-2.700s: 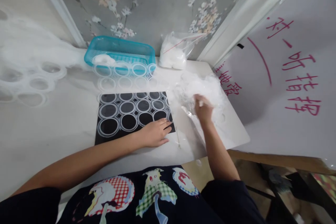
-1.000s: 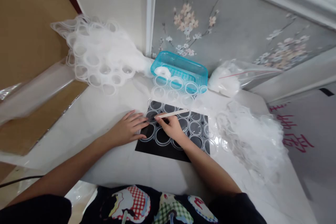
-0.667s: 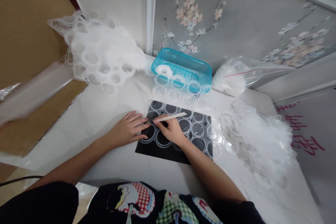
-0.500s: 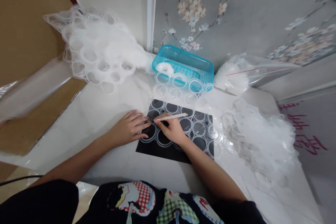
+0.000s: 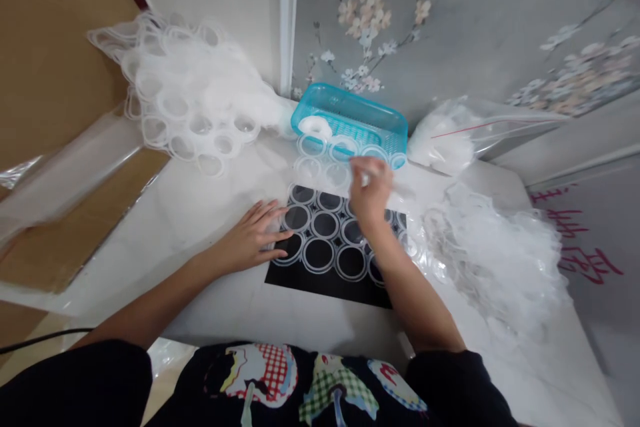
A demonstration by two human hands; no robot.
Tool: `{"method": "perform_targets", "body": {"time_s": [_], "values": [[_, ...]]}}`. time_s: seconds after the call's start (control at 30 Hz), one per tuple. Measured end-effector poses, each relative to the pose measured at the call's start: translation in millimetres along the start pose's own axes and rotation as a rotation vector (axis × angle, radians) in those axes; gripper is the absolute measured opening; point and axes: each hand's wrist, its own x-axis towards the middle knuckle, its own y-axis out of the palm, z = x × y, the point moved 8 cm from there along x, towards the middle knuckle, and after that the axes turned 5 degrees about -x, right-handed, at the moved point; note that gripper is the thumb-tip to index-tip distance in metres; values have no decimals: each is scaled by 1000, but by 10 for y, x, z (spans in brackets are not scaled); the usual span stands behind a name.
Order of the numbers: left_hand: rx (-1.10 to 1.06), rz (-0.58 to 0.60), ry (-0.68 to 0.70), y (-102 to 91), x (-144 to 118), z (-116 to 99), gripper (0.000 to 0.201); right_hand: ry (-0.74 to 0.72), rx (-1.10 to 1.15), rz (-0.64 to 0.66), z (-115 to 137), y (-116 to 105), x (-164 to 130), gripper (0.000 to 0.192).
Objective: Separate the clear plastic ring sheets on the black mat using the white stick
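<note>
**Hands over the ring sheet on the white table**

I see my left hand [image 5: 255, 237] lying flat, fingers spread, on the clear plastic sheet of moulded rings [image 5: 320, 227], which covers a black rectangular mat [image 5: 320, 280] on the white table [image 5: 200, 213]. My right hand [image 5: 369, 190] is raised over the sheet's far edge, blurred; I cannot tell its grip. Behind stand a turquoise plastic basket [image 5: 350, 117] and grey floral wallpaper [image 5: 450, 27]. Heaps of clear ring offcuts [image 5: 190, 93] flank the mat.

Left hand [image 5: 253, 237] flat, fingers spread, right hand [image 5: 369, 188] raised, fingers pinched
</note>
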Motion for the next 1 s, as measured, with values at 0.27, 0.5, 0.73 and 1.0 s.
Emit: {"method": "perform_targets", "body": {"time_s": [0.27,0.5,0.73,1.0], "values": [[47,64,-26,-35,18,36,35,102,449,539,246,228,-502,13],[78,67,-55,-64,-13,69,36,130,453,615,305,577,-701,11],[59,24,-62,-37,-33,61,35,132,426,605,286,602,-758,10],[-25,17,-86,16,-60,108,37,-94,259,623,457,587,-908,13]]}}
